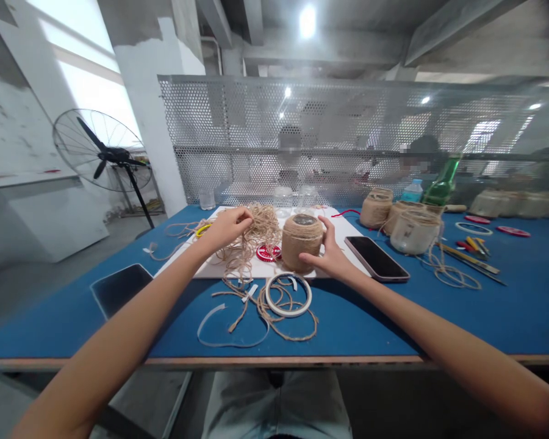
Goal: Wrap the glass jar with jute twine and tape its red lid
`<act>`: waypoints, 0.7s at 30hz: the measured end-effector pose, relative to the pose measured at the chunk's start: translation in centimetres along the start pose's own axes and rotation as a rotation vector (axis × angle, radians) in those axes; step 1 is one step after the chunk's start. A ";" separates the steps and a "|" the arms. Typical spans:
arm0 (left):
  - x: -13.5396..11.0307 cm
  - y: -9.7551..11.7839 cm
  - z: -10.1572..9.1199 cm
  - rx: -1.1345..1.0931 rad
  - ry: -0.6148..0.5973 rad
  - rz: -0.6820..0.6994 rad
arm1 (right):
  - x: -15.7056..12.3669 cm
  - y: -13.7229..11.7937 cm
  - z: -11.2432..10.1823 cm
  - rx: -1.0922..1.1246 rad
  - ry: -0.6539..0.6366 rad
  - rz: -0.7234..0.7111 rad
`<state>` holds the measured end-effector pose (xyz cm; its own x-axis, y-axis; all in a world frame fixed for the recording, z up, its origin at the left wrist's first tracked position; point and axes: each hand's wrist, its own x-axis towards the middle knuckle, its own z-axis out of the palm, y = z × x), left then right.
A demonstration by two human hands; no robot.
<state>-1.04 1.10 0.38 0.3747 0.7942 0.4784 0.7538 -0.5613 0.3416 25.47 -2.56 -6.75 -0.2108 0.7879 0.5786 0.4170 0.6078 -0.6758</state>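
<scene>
My right hand grips the right side of a jar wrapped in jute twine, which stands on a white board with its mouth facing up. My left hand is at the left edge of a tangled heap of jute twine; its fingers are curled together, and what they pinch is too small to make out. A red patterned disc lies between the heap and the jar. Closer to me, a roll of white tape rests over loose loops of twine.
A phone lies right of the board, a dark flat panel at left. More twine-wrapped jars, a green bottle and tools are at right. A perforated metal screen stands behind, people beyond it.
</scene>
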 end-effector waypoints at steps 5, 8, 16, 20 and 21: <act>0.2 0.0 0.2 -0.130 -0.001 -0.020 | 0.1 0.0 -0.3 0.062 -0.043 -0.019; 0.2 -0.2 0.4 -0.162 0.004 -0.043 | 0.1 0.2 -0.3 0.094 -0.063 -0.022; 0.3 -0.2 0.3 -0.141 0.025 -0.063 | 0.1 0.2 -0.3 0.105 -0.080 -0.020; 0.2 -0.1 0.2 -0.119 0.010 -0.065 | 0.2 0.4 -0.4 0.105 -0.085 -0.028; 0.2 -0.1 0.2 -0.117 0.006 -0.065 | 0.2 0.5 -0.4 0.102 -0.085 -0.026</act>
<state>-0.94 1.34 0.24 0.3234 0.8286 0.4570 0.7084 -0.5322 0.4637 26.01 -2.19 -6.75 -0.2961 0.7744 0.5591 0.3194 0.6319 -0.7062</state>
